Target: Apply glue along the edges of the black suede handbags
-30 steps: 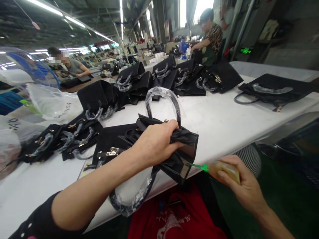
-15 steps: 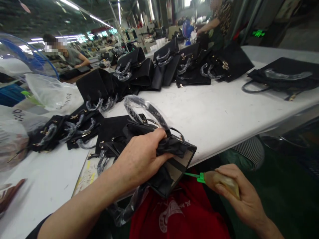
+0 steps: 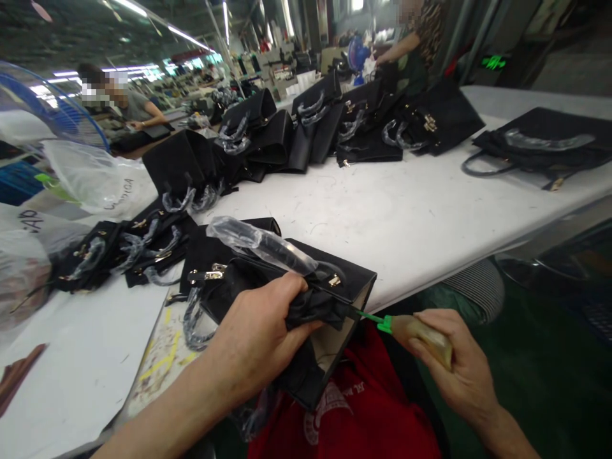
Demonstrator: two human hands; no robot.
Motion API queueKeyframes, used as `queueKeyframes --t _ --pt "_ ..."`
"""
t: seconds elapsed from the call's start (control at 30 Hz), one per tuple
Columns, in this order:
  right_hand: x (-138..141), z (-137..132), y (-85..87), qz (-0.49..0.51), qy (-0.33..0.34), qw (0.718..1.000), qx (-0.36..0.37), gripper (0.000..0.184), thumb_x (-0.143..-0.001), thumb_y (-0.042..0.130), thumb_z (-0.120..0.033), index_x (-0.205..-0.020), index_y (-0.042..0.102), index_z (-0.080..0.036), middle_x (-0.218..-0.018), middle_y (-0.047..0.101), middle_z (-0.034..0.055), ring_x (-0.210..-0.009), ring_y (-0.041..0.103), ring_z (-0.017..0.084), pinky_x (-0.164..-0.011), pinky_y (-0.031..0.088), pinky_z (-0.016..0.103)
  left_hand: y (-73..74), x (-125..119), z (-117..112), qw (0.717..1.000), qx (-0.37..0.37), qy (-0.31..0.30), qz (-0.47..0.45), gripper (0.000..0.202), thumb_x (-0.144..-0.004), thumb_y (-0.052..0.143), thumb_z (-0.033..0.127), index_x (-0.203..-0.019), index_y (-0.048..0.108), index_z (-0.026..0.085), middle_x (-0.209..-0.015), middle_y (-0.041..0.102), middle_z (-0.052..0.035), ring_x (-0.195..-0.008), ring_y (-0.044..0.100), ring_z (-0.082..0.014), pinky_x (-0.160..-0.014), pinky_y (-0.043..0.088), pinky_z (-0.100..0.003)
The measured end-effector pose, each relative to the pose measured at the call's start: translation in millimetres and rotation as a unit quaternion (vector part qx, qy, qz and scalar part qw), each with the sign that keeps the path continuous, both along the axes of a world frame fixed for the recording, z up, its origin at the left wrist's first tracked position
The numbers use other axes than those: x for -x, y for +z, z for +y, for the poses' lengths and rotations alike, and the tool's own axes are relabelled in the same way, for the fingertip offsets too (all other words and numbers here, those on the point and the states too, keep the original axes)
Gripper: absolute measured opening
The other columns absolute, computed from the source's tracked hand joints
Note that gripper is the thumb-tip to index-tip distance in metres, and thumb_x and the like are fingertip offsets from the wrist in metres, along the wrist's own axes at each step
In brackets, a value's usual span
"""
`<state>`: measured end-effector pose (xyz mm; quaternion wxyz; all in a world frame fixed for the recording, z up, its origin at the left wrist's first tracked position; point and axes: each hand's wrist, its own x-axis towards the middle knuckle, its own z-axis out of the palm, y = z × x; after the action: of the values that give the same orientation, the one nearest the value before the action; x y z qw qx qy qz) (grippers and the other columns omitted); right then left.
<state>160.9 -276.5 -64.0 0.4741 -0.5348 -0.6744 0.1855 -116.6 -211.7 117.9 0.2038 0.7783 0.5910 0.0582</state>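
My left hand (image 3: 258, 335) is closed on a black handbag (image 3: 329, 293) at the table's near edge, gripping its folded side. The bag's plastic-wrapped handle (image 3: 261, 245) lies flat toward the left. My right hand (image 3: 456, 370) is wrapped round a small squeeze bottle (image 3: 423, 331) of yellowish liquid. Its green nozzle (image 3: 377, 320) touches the bag's open side edge, just right of my left fingers.
Several black handbags (image 3: 268, 137) with wrapped handles lie in rows on the white table (image 3: 411, 210). Plastic bags (image 3: 95, 182) and a blue fan (image 3: 57, 111) are at the left. Two other people work at far tables. Red fabric (image 3: 354, 408) is below the bag.
The bag has been turned down flatter, its handle dropping from upright to lying left. My right hand has brought the nozzle up against the bag's edge.
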Motion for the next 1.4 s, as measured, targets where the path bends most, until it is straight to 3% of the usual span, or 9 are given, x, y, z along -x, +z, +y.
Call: queueKeyframes --t 0.13,0.27,0.6,0.77,0.87,1.0,1.13,1.23,1.4 --pt "-3.4 1.2 -2.4 -0.006 -0.034 0.999 -0.029 0.030 -0.092 0.067 -0.024 -0.120 0.056 -0.022 -0.109 0.059 0.0075 -0.099 0.059 0.022 -0.083 0.050 0.036 -2.5 3.8 -7.6 1.000 0.007 -0.001 0.002 0.009 -0.082 0.062 0.025 -0.079 0.054 0.024 -0.075 0.066 0.0009 -0.065 0.060 -0.0177 -0.058 0.038 -0.028" --pt "-6.8 3.3 -2.4 -0.015 0.026 0.999 -0.016 0.028 -0.093 0.066 -0.024 -0.119 0.056 -0.021 -0.109 0.059 0.0071 -0.098 0.060 0.020 -0.080 0.050 0.033 -3.1 6.7 -11.5 1.000 0.009 0.010 -0.003 0.005 -0.081 0.062 0.025 -0.080 0.057 0.023 -0.076 0.067 0.0006 -0.066 0.061 -0.0175 -0.058 0.037 -0.027" --pt "-11.2 11.9 1.9 -0.016 -0.005 0.999 -0.035 0.030 -0.092 0.068 -0.024 -0.119 0.056 -0.020 -0.108 0.059 0.0074 -0.098 0.059 0.020 -0.081 0.049 0.033 -5.8 7.7 -13.7 1.000 -0.013 0.006 -0.018 0.005 -0.081 0.062 0.025 -0.080 0.059 0.022 -0.075 0.067 0.0024 -0.064 0.059 -0.0150 -0.057 0.037 -0.025" --pt "-14.1 11.9 2.8 -0.015 0.028 0.999 -0.016 0.029 -0.092 0.067 -0.025 -0.118 0.057 -0.022 -0.108 0.059 0.0064 -0.097 0.060 0.020 -0.079 0.050 0.031 -6.5 7.8 -13.6 1.000 -0.015 0.010 -0.016 0.006 -0.080 0.064 0.025 -0.080 0.059 0.021 -0.074 0.067 0.0025 -0.063 0.059 -0.0149 -0.056 0.036 -0.025" --pt "-14.5 9.8 3.8 0.000 -0.017 1.000 -0.010 0.027 -0.092 0.067 -0.028 -0.117 0.057 -0.023 -0.107 0.059 0.0053 -0.097 0.060 0.019 -0.081 0.049 0.031 -7.2 7.5 -13.8 1.000 -0.017 0.007 -0.020 0.006 -0.080 0.064 0.025 -0.081 0.059 0.021 -0.075 0.068 0.0024 -0.063 0.059 -0.0148 -0.056 0.037 -0.025" --pt "-9.8 4.3 8.4 0.027 -0.015 0.998 0.054 0.021 -0.093 0.065 -0.035 -0.111 0.060 -0.025 -0.103 0.061 0.0022 -0.092 0.061 0.017 -0.078 0.049 0.027 -8.3 8.4 -15.4 0.999 -0.029 0.005 -0.022 0.006 -0.080 0.064 0.024 -0.081 0.059 0.021 -0.074 0.067 0.0025 -0.064 0.060 -0.0149 -0.056 0.037 -0.024" --pt "-0.3 -0.5 12.3 0.081 -0.078 0.988 0.103 0.019 -0.092 0.065 -0.039 -0.106 0.061 -0.027 -0.101 0.064 -0.0005 -0.086 0.063 0.015 -0.074 0.050 0.023 -10.1 11.4 -17.5 0.999 -0.041 -0.006 -0.022 0.006 -0.080 0.065 0.024 -0.080 0.059 0.021 -0.073 0.067 0.0028 -0.066 0.061 -0.0147 -0.056 0.037 -0.024" --pt "4.2 -0.8 11.3 0.089 -0.061 0.984 0.139 0.020 -0.092 0.064 -0.042 -0.105 0.062 -0.027 -0.100 0.065 -0.0012 -0.083 0.064 0.014 -0.070 0.050 0.023 -10.7 13.5 -18.7 0.999 -0.046 -0.011 -0.024 0.007 -0.080 0.065 0.023 -0.081 0.059 0.022 -0.073 0.067 0.0037 -0.065 0.061 -0.0139 -0.056 0.038 -0.023" --pt "2.6 1.2 8.4 0.045 -0.089 0.989 0.111 0.020 -0.091 0.064 -0.041 -0.105 0.061 -0.027 -0.099 0.064 -0.0010 -0.085 0.062 0.015 -0.074 0.049 0.024 -10.6 12.5 -18.5 0.998 -0.049 -0.013 -0.027 0.006 -0.080 0.065 0.021 -0.081 0.058 0.022 -0.072 0.066 0.0043 -0.063 0.060 -0.0130 -0.054 0.037 -0.023"
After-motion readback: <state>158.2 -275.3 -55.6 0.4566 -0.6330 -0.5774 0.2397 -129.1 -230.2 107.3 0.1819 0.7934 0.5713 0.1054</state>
